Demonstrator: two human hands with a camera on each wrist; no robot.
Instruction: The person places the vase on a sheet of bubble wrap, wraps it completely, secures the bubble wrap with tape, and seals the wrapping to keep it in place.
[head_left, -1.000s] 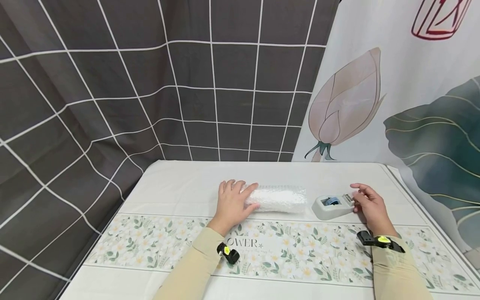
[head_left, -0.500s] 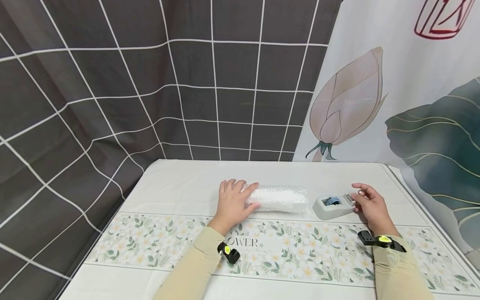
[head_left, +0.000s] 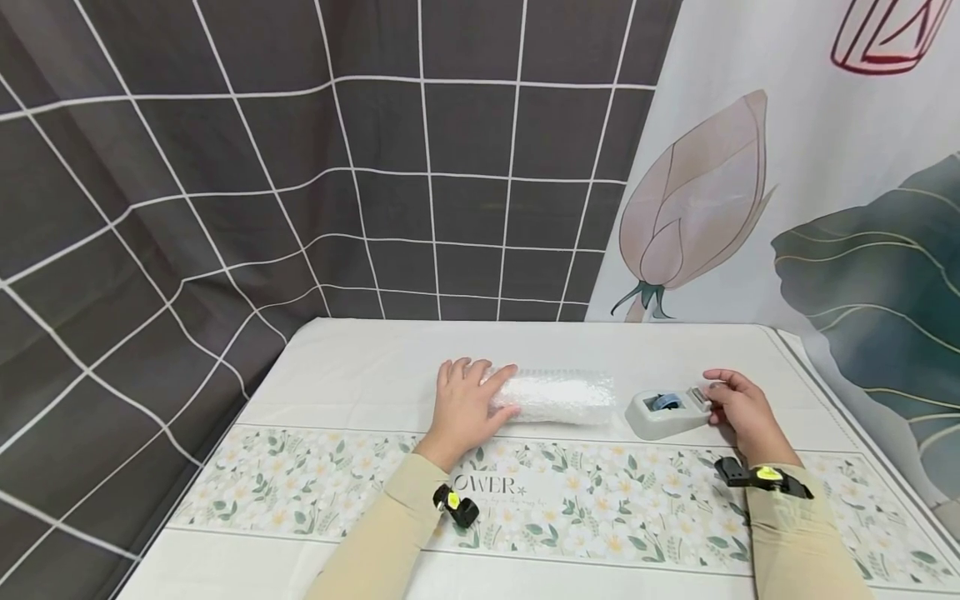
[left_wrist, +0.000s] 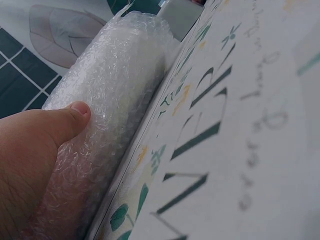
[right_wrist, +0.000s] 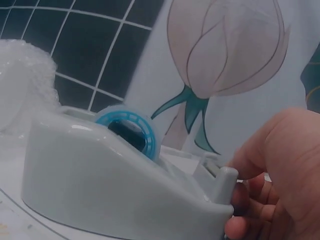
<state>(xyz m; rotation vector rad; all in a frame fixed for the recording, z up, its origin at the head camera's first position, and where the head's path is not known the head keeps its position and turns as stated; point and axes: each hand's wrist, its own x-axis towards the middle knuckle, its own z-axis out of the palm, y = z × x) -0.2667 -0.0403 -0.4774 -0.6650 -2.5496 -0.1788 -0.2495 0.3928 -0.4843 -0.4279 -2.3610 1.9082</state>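
A clear bubble-wrapped roll point(head_left: 558, 397) lies crosswise on the table. My left hand point(head_left: 467, 408) holds its left end, with fingers spread over the top and the thumb point(left_wrist: 72, 120) against the near side. To the roll's right stands a pale grey tape dispenser point(head_left: 663, 421), carrying a roll of tape point(right_wrist: 132, 131) on a blue core. My right hand point(head_left: 742, 417) is at the dispenser's cutter end point(right_wrist: 225, 182), its fingers curled and pinching there at the tape's end. The clear strip itself is hard to make out, and the thumb is partly hidden.
A white cloth with a floral band point(head_left: 600, 500) covers the table. Behind it hangs a dark grid-patterned curtain point(head_left: 472, 208), with a white flower-printed curtain point(head_left: 690, 192) to the right. Black straps with cameras point(head_left: 765, 481) sit on both wrists.
My right hand's fingers have shifted slightly at the cutter, the index finger drawing closer in. The left hand, wrapped roll and dispenser stay in place.
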